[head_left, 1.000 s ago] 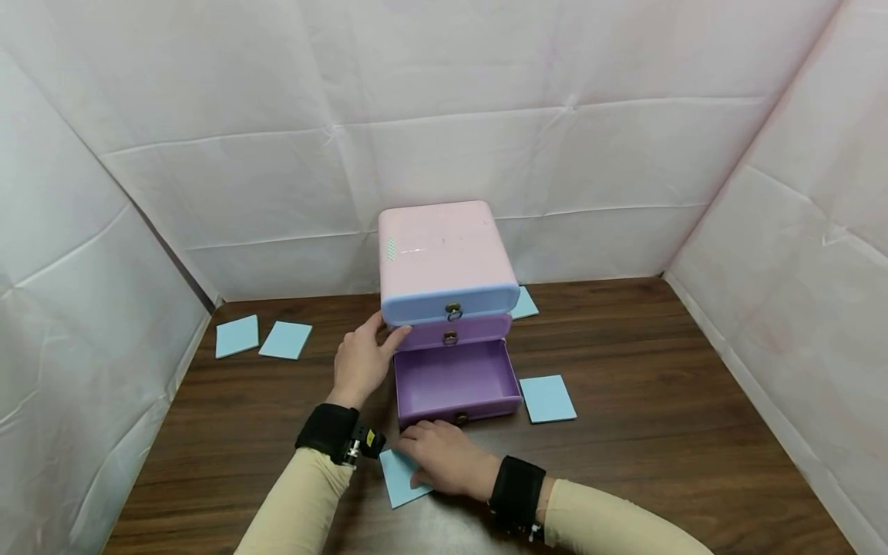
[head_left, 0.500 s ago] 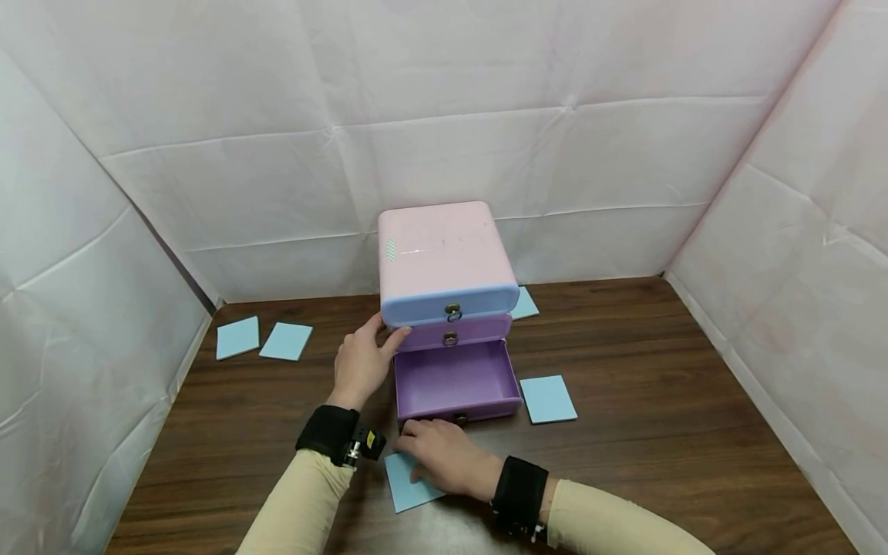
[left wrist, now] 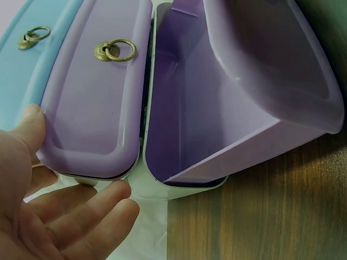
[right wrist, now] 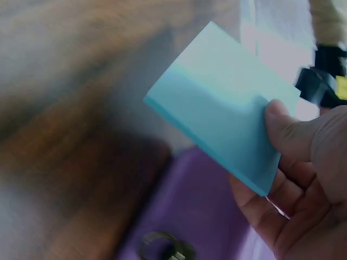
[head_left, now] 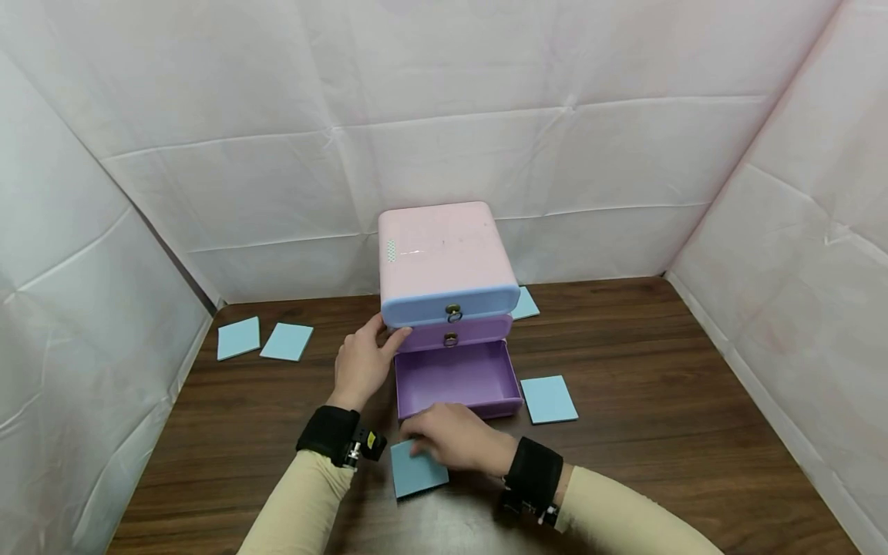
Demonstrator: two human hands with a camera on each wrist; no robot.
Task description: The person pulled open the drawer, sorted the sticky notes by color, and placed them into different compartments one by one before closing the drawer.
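Right hand (head_left: 458,443) now has the blue pad (head_left: 418,472) pinched and lifted off the counter (head_left: 659,432), just before the open drawer (head_left: 454,379), while the flat-fingered left hand (head_left: 362,362) steadies the cabinet (head_left: 444,262).

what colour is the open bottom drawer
Purple: the open bottom drawer is a solid lilac-purple inside and out, clearest in the head view.

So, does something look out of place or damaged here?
Nothing looks damaged. The bottom drawer of the drawer unit stands pulled out. Blue pads lie scattered on the table: two at the far left, one right of the drawer, one behind the unit. The right hand pinches another pad.
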